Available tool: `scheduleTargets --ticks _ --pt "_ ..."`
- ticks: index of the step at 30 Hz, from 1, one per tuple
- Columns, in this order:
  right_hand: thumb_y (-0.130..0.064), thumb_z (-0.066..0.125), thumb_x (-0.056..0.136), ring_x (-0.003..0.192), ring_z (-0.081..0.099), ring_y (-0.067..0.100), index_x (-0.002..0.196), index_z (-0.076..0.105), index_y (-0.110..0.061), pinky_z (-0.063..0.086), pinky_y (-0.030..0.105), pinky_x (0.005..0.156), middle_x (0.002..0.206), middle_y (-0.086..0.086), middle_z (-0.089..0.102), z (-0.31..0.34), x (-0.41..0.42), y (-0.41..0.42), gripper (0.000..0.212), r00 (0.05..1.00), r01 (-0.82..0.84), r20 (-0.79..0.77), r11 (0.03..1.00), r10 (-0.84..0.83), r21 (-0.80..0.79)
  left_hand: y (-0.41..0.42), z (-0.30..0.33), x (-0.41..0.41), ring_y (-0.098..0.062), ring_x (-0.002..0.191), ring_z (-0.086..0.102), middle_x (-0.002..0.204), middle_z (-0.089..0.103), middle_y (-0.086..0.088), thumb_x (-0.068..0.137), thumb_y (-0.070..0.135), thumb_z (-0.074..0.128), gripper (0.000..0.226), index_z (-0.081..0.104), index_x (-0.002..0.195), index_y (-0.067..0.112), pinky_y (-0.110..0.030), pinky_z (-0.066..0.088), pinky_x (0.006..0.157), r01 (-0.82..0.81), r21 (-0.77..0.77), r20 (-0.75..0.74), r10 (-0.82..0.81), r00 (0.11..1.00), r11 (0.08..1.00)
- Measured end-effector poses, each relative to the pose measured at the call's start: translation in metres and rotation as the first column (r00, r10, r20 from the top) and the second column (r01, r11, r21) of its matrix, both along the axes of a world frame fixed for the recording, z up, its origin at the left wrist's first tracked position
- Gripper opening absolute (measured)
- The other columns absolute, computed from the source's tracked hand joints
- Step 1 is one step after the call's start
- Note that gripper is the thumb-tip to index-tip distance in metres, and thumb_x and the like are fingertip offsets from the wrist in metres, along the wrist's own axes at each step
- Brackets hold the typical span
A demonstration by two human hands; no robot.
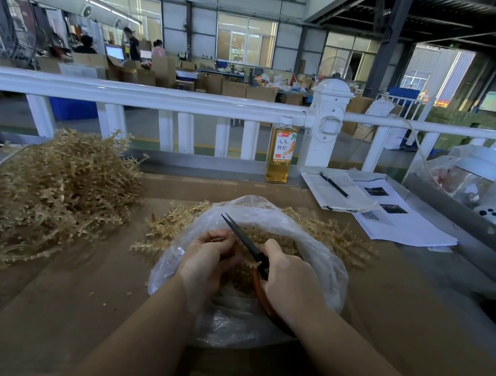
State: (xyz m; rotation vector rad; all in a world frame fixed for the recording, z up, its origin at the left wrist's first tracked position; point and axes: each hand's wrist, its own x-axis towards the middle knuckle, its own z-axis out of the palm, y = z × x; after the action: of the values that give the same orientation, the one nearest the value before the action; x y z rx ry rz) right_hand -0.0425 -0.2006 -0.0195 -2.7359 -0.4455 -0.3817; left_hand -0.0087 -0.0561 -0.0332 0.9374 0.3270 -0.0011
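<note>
Over the plastic bag point(331, 265), nearest: left hand point(206, 260) pinches a beige sprig point(252, 264). Right hand point(291, 278) grips the scissors point(244, 240), blades nearly together, long axis pointing away and leftward, crossing just right of the left fingers. Sprig lies between both hands. Beyond: sprig heap point(56, 185) left, bottle point(281, 155), papers point(387, 219) right.

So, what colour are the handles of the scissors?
Reddish-brown; the scissors' handles show best in the head view, under the right hand.

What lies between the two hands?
Head view: the scissors, black blades angled up-left, pass between left hand and right hand, above tan sprigs in the plastic bag.
</note>
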Motion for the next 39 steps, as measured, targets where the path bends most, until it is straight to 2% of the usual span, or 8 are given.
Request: scheduleTargets --ticks 6,11,14,22,26,31,35,39 --pt "-0.023 0.055 0.094 0.055 0.044 0.001 0.094 0.041 -0.026 0.033 0.014 0.044 0.062 -0.014 0.043 0.014 -0.003 -0.006 0.014 0.997 0.066 0.036 0.995 -0.068 0.072 0.01 0.03 0.009 -0.023 0.071 0.065 0.085 0.06 -0.016 0.09 -0.009 0.051 0.015 0.056 0.092 0.004 -0.032 0.06 0.055 -0.125 -0.066 0.011 0.126 0.992 0.99" --pt "-0.027 0.052 0.094 0.048 0.035 -0.008 0.092 0.035 -0.035 0.03 -0.005 0.058 0.06 -0.018 0.041 0.033 -0.003 -0.002 0.019 0.983 0.121 0.124 0.984 -0.137 0.127 0.014 0.058 0.006 -0.019 0.07 0.064 0.086 0.061 -0.012 0.091 -0.007 0.053 0.016 0.058 0.088 0.007 -0.024 0.056 0.05 -0.183 0.152 0.113 0.167 0.979 0.971" --pt "-0.023 0.051 0.094 0.051 0.04 -0.001 0.093 0.038 -0.03 0.029 0.018 0.04 0.063 -0.011 0.044 0.035 -0.001 0.0 0.015 0.995 0.071 0.064 0.997 -0.073 0.037 0.023 0.066 0.008 -0.018 0.071 0.063 0.086 0.061 -0.01 0.091 -0.007 0.054 0.018 0.057 0.085 0.01 -0.024 0.056 0.053 -0.317 0.133 0.083 0.308 0.948 0.939" --pt "-0.025 0.054 0.094 0.071 0.054 0.004 0.097 0.042 -0.03 0.036 0.011 0.051 0.079 -0.013 0.054 0.028 -0.006 -0.003 0.013 0.999 0.041 0.02 0.995 -0.042 0.086 0.031 0.07 0.009 -0.018 0.077 0.064 0.091 0.061 -0.006 0.091 -0.004 0.055 0.023 0.057 0.084 0.017 -0.028 0.057 0.069 -0.45 0.251 0.169 0.419 0.892 0.857" --pt "-0.025 0.056 0.094 0.058 0.047 -0.002 0.095 0.038 -0.032 0.03 0.011 0.043 0.069 -0.017 0.048 0.035 -0.005 -0.001 0.02 0.998 0.052 0.035 0.978 -0.06 0.2 0.02 0.063 0.006 -0.017 0.074 0.063 0.084 0.061 -0.004 0.089 -0.004 0.058 0.024 0.058 0.082 0.019 -0.026 0.055 0.064 -0.414 0.431 0.246 0.337 0.909 0.802" --pt "-0.025 0.052 0.095 0.052 0.042 -0.005 0.095 0.036 -0.034 0.036 0.007 0.043 0.065 -0.015 0.046 0.037 -0.004 -0.008 0.019 0.992 0.119 0.022 0.983 -0.124 0.142 0.032 0.068 0.013 -0.02 0.076 0.064 0.08 0.062 0.001 0.089 0.001 0.061 0.023 0.059 0.081 0.022 -0.035 0.057 0.076 -0.542 0.449 0.251 0.482 0.84 0.711" --pt "-0.025 0.054 0.095 0.052 0.043 -0.005 0.097 0.039 -0.032 0.032 0.013 0.037 0.064 -0.017 0.046 0.037 -0.002 -0.005 0.016 0.99 0.131 0.02 0.969 -0.138 0.211 0.02 0.069 0.008 -0.018 0.08 0.067 0.084 0.067 0.0 0.087 0.0 0.063 0.018 0.065 0.087 0.018 -0.033 0.057 0.073 -0.38 0.596 0.276 0.264 0.924 0.707" --pt "-0.025 0.058 0.093 0.064 0.052 0.0 0.096 0.042 -0.034 0.035 0.012 0.051 0.071 -0.019 0.051 0.039 0.002 0.005 0.018 0.996 0.04 0.06 0.899 -0.073 0.436 -0.002 0.064 -0.002 -0.017 0.073 0.066 0.075 0.069 0.001 0.084 0.0 0.064 0.029 0.064 0.074 0.027 -0.037 0.059 0.073 -0.211 0.741 0.256 0.022 0.966 0.637"
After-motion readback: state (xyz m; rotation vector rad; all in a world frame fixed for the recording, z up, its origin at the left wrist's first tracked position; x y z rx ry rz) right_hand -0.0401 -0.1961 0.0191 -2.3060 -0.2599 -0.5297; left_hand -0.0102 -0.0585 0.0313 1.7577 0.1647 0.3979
